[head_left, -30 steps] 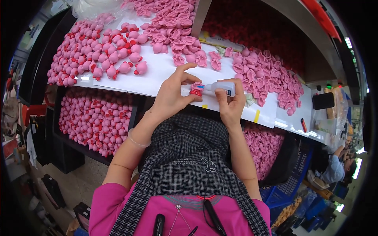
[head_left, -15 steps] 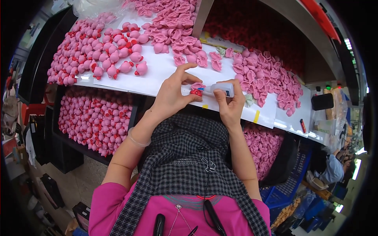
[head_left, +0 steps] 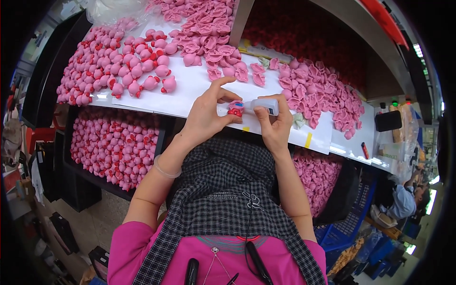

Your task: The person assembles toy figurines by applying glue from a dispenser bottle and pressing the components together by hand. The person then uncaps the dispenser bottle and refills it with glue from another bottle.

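Between thumb and fingers, my left hand (head_left: 207,110) pinches a small pink and red figure part (head_left: 235,109) just above the front edge of the white table. My right hand (head_left: 275,120) grips a small translucent glue bottle (head_left: 264,106) lying sideways. Its blue tip meets or nearly meets the pink upper side of the part. Rounded pink pieces with red feet (head_left: 135,89) lie on the table left of my hands. Beyond them are hollow pink shells (head_left: 221,57), and a further heap of pink shells (head_left: 316,92) lies to the right.
A black bin of pink and red pieces (head_left: 114,147) sits under the table at left; another bin of pink shells (head_left: 316,178) is at right. A red lighter (head_left: 365,150) and a black phone-like object (head_left: 388,121) are at the right end. A grey shelf panel (head_left: 242,21) rises behind.
The part in my left hand has tilted slightly, and the bottle in my right hand has shifted a little left. Both hands keep their grip.
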A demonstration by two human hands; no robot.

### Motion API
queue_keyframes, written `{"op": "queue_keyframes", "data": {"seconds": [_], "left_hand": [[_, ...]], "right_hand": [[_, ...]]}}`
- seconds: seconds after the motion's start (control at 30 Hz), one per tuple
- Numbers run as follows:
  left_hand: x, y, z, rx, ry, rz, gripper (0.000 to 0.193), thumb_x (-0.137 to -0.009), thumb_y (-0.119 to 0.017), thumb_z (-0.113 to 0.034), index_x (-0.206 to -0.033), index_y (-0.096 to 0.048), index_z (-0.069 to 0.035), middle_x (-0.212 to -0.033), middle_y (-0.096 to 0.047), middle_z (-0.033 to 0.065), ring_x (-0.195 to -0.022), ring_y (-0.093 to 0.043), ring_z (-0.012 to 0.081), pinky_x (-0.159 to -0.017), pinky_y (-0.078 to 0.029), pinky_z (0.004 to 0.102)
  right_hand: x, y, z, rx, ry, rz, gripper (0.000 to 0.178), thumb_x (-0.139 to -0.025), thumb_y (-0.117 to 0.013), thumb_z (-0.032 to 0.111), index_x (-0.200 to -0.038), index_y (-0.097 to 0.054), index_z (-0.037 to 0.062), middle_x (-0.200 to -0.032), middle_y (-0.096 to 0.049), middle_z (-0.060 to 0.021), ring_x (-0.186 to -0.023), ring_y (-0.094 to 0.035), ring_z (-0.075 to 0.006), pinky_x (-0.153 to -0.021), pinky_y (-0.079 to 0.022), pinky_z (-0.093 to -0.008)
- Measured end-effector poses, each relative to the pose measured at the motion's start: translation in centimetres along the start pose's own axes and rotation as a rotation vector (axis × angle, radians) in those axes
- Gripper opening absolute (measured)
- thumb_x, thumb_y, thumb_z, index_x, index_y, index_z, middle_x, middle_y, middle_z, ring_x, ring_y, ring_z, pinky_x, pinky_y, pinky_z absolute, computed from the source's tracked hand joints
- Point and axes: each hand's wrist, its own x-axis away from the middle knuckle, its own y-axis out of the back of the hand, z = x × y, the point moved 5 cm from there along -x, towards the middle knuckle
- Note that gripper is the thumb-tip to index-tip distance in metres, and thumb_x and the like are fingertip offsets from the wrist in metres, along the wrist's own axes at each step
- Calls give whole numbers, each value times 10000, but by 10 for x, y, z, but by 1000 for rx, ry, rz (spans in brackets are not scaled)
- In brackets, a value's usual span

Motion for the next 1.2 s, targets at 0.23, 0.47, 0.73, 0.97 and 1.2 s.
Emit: {"op": "queue_keyframes", "data": {"seconds": [0.23,0.47,0.73,0.97,1.2], "left_hand": [[0,0,0,-24,10,2,843,-679,-884,-98,-1378,-415,-62,-1054,-727,86,-1014,-692,248,-905,-521,350],[0,0,1,-31,10,7,843,-685,-874,-104,-1376,-395,-56,-1062,-722,92,-1030,-687,261,-899,-517,363],[-1,-1,0,-30,13,8,843,-683,-878,-105,-1373,-397,-51,-1065,-722,93,-1029,-688,262,-905,-518,362],[-1,-1,0,-43,-1,2,840,-687,-877,-107,-1374,-397,-52,-1061,-722,93,-1023,-688,262,-902,-521,360],[1,-2,4,-42,4,-20,821,-694,-872,-108,-1372,-413,-48,-1062,-719,92,-1025,-676,262,-892,-524,359]], "right_hand": [[4,9,-6,-47,-19,-86,220,-925,-731,156,-1001,-587,9,-868,-647,-35,-771,-595,-74,-664,-484,-209],[11,18,-8,-39,-32,-153,228,-940,-716,199,-987,-569,32,-837,-597,-4,-705,-539,-57,-619,-437,-196],[17,25,-12,-14,-21,-183,237,-956,-693,229,-977,-541,48,-829,-572,1,-640,-519,-53,-573,-422,-193],[19,23,-7,-7,-51,-130,203,-911,-739,136,-947,-579,16,-783,-621,-7,-725,-582,-80,-651,-462,-211],[-8,35,-8,-27,-193,-50,264,-908,-730,130,-972,-494,30,-905,-650,-68,-781,-634,-93,-553,-514,-215]]}}
